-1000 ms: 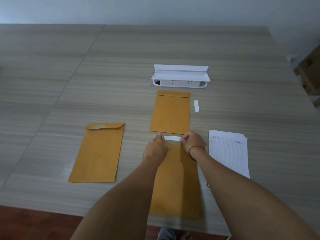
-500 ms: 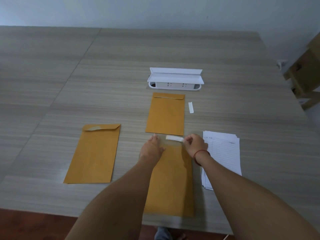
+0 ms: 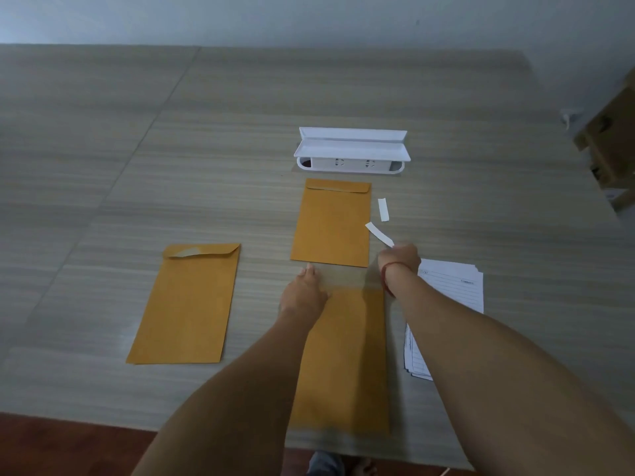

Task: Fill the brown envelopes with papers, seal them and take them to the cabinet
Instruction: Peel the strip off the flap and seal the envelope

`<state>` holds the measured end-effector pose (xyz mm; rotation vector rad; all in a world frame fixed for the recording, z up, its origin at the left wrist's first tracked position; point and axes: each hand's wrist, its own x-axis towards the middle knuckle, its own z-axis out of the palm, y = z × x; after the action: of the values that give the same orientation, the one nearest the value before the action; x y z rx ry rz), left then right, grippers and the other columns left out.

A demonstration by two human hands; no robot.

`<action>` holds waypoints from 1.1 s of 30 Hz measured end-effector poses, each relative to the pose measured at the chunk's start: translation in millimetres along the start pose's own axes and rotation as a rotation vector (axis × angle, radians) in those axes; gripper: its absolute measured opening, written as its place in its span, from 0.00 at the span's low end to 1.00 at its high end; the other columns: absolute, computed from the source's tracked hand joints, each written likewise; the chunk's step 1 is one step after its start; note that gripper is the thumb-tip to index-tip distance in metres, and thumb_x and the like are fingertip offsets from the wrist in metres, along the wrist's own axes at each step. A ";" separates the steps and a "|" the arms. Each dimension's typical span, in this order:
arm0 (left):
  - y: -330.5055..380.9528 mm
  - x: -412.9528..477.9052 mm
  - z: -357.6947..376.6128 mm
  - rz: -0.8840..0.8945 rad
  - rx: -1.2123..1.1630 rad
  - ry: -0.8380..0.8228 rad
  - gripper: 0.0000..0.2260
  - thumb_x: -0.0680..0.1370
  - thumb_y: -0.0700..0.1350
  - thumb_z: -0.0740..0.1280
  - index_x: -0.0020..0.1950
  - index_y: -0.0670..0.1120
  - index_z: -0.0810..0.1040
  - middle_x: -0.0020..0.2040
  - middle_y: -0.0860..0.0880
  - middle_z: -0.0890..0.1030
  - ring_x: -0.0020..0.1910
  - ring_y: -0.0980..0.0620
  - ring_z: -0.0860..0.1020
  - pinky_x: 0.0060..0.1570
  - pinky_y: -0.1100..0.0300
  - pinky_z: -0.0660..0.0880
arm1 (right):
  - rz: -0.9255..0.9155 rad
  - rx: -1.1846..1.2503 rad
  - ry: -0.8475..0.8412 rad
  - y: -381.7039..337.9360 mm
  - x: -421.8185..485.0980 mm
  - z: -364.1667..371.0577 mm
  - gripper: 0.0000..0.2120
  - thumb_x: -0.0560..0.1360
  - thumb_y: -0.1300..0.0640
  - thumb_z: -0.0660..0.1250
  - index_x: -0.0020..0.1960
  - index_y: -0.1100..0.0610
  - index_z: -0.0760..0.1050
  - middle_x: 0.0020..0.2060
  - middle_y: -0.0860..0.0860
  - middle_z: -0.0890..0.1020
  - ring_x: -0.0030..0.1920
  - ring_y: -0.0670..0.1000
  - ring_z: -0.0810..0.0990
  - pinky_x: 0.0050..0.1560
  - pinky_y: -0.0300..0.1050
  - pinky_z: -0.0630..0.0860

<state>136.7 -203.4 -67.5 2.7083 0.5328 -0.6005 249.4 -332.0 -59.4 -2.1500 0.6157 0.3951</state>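
A white plastic socket box (image 3: 352, 152) sits at upper centre of the frame. Below it lies a brown paper envelope (image 3: 331, 225), a short white paper strip (image 3: 383, 209) to its right. A second brown envelope (image 3: 187, 304) lies centre-left; a third brown envelope (image 3: 343, 355) at lower centre, under the left hand (image 3: 304, 293). Right of it, a stack of white lined papers (image 3: 450, 297); above that, the right hand (image 3: 400, 257) pinches a second white strip (image 3: 379, 234).

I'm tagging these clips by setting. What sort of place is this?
Probably an office or meeting room: a wide wood-grain table with a white socket box on it, brown envelopes and a stack of lined papers laid out, cardboard boxes at the right.
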 end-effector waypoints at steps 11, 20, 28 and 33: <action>6.5 -9.3 14.7 0.032 -0.144 0.168 0.32 0.79 0.45 0.66 0.78 0.54 0.52 0.79 0.45 0.48 0.78 0.46 0.51 0.71 0.47 0.63 | -0.627 -0.748 -0.287 26.8 -26.4 -8.0 0.14 0.74 0.61 0.69 0.57 0.48 0.78 0.59 0.53 0.73 0.63 0.57 0.70 0.61 0.48 0.70; 0.3 -34.7 19.8 0.188 0.127 0.299 0.16 0.77 0.48 0.66 0.65 0.50 0.73 0.65 0.50 0.72 0.68 0.49 0.68 0.67 0.54 0.63 | -0.827 -0.690 -0.214 51.1 -72.6 -18.4 0.10 0.78 0.63 0.60 0.50 0.56 0.79 0.49 0.53 0.81 0.51 0.55 0.78 0.55 0.46 0.74; 1.0 -54.9 43.1 0.120 0.078 -0.026 0.23 0.83 0.45 0.51 0.78 0.55 0.53 0.80 0.51 0.45 0.79 0.50 0.46 0.76 0.46 0.52 | -0.862 -0.972 -0.411 76.6 -86.0 -1.7 0.21 0.81 0.60 0.55 0.73 0.51 0.65 0.74 0.52 0.65 0.74 0.55 0.63 0.71 0.54 0.63; -12.2 -57.5 36.6 0.049 0.164 -0.061 0.24 0.84 0.52 0.46 0.79 0.53 0.44 0.79 0.53 0.42 0.79 0.51 0.43 0.76 0.46 0.46 | -0.900 -1.106 -0.415 98.8 -88.0 -6.6 0.31 0.79 0.60 0.56 0.79 0.53 0.48 0.79 0.48 0.47 0.79 0.51 0.47 0.76 0.57 0.45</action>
<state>70.8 -222.9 -75.5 2.8356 0.4167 -0.7404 122.1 -363.5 -77.3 -2.8964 -1.0434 0.7259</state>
